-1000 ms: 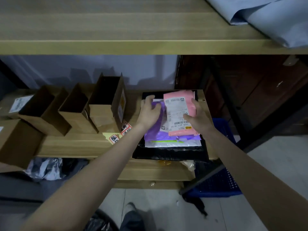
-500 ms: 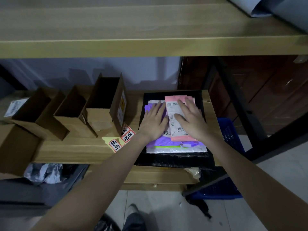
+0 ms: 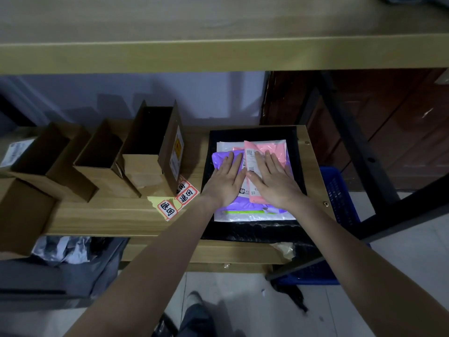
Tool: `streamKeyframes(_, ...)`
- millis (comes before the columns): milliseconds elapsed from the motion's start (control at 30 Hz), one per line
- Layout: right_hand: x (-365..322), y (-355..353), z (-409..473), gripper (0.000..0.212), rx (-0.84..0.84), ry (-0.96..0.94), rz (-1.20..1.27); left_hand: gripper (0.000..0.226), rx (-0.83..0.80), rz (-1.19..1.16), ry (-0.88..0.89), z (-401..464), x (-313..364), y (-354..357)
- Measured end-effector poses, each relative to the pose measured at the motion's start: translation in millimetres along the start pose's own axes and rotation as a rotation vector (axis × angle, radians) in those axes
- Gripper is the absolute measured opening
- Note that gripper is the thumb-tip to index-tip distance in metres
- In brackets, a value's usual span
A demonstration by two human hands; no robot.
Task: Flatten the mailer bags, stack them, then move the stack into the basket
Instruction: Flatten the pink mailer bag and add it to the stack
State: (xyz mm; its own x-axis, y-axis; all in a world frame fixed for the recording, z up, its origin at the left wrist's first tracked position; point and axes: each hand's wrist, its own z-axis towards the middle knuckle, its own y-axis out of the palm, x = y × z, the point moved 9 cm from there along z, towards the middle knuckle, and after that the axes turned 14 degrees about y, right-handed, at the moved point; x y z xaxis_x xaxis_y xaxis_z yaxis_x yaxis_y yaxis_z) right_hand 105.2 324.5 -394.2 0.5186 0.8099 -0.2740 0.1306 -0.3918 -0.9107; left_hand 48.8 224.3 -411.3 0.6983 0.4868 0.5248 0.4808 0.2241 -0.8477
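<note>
Head view: flat left hand [image 3: 227, 182] and right hand [image 3: 273, 182] press pink mailer [image 3: 271, 149], lengthwise away.

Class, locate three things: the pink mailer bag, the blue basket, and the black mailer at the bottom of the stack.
pink mailer bag [image 3: 272, 148], head view, upper right area.
blue basket [image 3: 340, 195], head view, mesh side wall.
black mailer [image 3: 252, 231], head view, near edge.

Pink mailer [image 3: 272, 149] tops purple [image 3: 220, 158], white [image 3: 255, 216] and black [image 3: 252, 231] mailers, stacked flat on the shelf. The blue basket [image 3: 340, 198] sits right, seemingly lower.

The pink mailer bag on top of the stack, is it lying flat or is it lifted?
Flat. The pink mailer bag lies on the stack, with the right hand pressing it with straight fingers.
</note>
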Motion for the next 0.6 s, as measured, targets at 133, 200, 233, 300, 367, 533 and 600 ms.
streamKeyframes(133,-0.8,2.0,0.6,0.069,0.011,-0.005,-0.051,0.055,0.022,-0.036,-0.018,-1.4,2.7,-3.8)
streamKeyframes(200,-0.9,3.4,1.3,0.068,0.023,-0.003,-0.074,0.055,0.034,-0.031,-0.016,-1.5,2.2,-3.9)
streamKeyframes(233,-0.8,4.2,1.4,0.068,0.024,-0.001,-0.089,0.055,0.036,-0.029,-0.013,-1.8,2.6,-3.6)
streamKeyframes(300,-0.3,5.7,1.7,0.068,0.023,0.004,-0.116,0.055,0.036,-0.029,-0.01,-1.1,2.0,-1.9)
streamKeyframes(367,-0.3,5.7,0.9,0.068,0.028,0.006,-0.125,0.056,0.036,-0.039,-0.008,-0.8,1.3,-1.0)
streamKeyframes(533,-1.6,5.1,-1.3,0.067,0.025,0.011,-0.128,0.056,0.034,-0.065,-0.017,-1.4,0.2,-1.1)
streamKeyframes(600,-1.8,3.3,-2.4,0.067,0.001,0.013,-0.125,0.057,0.01,-0.065,-0.022,-1.5,0.7,-0.9)
